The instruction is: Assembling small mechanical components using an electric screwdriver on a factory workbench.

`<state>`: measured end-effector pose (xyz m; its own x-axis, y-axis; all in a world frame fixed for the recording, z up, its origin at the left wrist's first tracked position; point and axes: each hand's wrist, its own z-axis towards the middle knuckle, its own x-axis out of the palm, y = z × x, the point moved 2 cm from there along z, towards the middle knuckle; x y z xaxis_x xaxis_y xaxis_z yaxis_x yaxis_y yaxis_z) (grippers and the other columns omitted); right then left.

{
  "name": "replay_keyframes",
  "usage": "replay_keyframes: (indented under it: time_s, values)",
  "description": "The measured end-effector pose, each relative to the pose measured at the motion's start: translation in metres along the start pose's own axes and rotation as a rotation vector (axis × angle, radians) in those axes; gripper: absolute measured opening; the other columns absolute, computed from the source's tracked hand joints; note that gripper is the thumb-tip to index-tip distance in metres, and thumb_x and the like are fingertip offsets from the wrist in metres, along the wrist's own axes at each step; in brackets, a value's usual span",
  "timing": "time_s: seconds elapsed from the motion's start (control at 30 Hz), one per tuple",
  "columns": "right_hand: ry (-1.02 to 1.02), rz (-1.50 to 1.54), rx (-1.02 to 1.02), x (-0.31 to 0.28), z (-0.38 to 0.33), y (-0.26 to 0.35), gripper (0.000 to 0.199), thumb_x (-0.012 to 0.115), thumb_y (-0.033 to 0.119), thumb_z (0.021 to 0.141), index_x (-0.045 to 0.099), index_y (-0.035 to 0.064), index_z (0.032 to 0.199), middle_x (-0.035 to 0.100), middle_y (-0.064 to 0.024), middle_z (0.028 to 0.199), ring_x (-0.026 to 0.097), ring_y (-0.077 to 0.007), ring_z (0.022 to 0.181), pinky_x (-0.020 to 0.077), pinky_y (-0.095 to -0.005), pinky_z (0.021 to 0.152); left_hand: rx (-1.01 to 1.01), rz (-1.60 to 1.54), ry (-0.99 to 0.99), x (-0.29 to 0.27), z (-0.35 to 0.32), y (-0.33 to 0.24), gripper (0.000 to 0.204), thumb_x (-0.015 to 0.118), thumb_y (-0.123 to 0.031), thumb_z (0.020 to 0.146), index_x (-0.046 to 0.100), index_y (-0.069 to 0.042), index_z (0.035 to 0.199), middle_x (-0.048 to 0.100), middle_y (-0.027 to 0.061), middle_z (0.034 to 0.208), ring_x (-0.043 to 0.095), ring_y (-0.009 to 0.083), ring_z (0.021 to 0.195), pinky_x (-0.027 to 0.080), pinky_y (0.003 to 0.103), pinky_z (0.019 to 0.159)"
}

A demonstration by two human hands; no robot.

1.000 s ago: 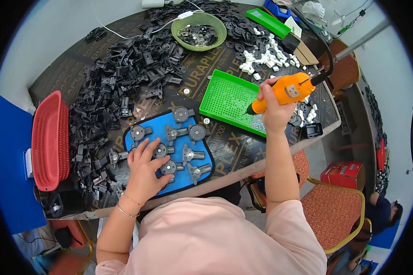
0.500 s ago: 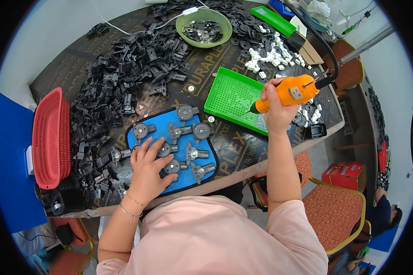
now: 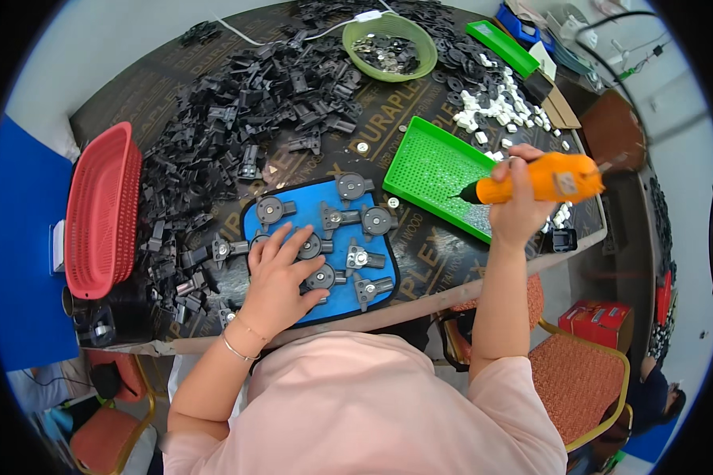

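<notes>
At a dark printed worktable [image 3: 424, 281], an electric screwdriver [image 3: 543, 178] with an orange body is held in the right hand [image 3: 519, 210], whose fingers are closed around the grip. Its dark tip is directed down and leftward over the green tray [image 3: 432, 162], within which small silvery pieces, probably screws, are gathered near the right end. The tool is presumably angled so that these pieces can be reached by the bit; whether one is touched by the tip cannot be told.

The left hand [image 3: 284, 273] is laid palm down over the blue mat [image 3: 317, 195], its fingers moderately spread among the dark grey plastic assemblies [image 3: 378, 221]. Some of these are partly covered by it, and the hand appears placed to steady them; whether any is actually gripped cannot be told. The assemblies are set out flat and spaced apart on the mat, round discs or bright metal centres uppermost, an arrangement that likely keeps each one accessible from above.

Loose supplies are grouped by kind around the mat: a heap of black plastic parts [image 3: 281, 95] beyond it and to its left, white plastic pieces [image 3: 483, 115] beyond the tray, and small mixed parts in a pale green bowl [image 3: 400, 77]. A red basket [image 3: 99, 214] is stood at the far left.
</notes>
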<state>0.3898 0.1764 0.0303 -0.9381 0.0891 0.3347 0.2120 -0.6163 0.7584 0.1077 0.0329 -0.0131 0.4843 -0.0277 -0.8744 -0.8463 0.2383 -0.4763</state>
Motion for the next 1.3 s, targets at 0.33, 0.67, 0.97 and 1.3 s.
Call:
replay_keyframes:
  time_s: [0.33,0.67,0.97,1.3]
  values:
    - [0.462,0.296,0.306,0.092,-0.084,0.029,0.020,0.061,0.004,0.083,0.047,0.0040,0.097,0.051,-0.0107,0.089,0.052,-0.0167,0.062,0.0452,-0.0293,0.056,0.009,-0.023,-0.007,0.003,-0.001,0.006,0.045,0.083,-0.023,0.057,0.071,-0.013,0.099,0.046,0.0082,0.137,0.033,0.0318,0.131,0.023,0.049,0.103]
    - [0.678,0.164,0.231,0.112,-0.103,0.027,0.019,0.057,-0.005,0.082,0.046,0.0014,0.095,0.050,-0.0120,0.089,0.054,-0.0158,0.063,0.0476,-0.0272,0.057,0.026,-0.044,-0.036,0.004,-0.003,0.009,0.044,0.083,-0.023,0.056,0.071,-0.013,0.098,0.046,0.0089,0.136,0.033,0.0313,0.130,0.024,0.050,0.103]
    - [0.698,0.192,0.297,0.117,-0.112,0.023,0.023,0.061,-0.007,0.079,0.047,0.0023,0.095,0.050,-0.0112,0.086,0.055,-0.0152,0.065,0.0485,-0.0255,0.056,0.050,-0.016,-0.065,0.004,-0.002,0.010,0.043,0.083,-0.023,0.056,0.072,-0.012,0.096,0.046,0.0080,0.136,0.034,0.0312,0.130,0.023,0.052,0.103]
    - [0.311,0.224,0.102,0.072,-0.046,0.038,0.018,0.064,0.007,0.081,0.051,0.0037,0.094,0.052,-0.0093,0.086,0.054,-0.0173,0.061,0.0447,-0.0279,0.055,0.022,-0.042,-0.018,0.002,-0.002,0.009,0.044,0.084,-0.022,0.054,0.072,-0.012,0.095,0.046,0.0073,0.138,0.031,0.0321,0.133,0.021,0.051,0.104]
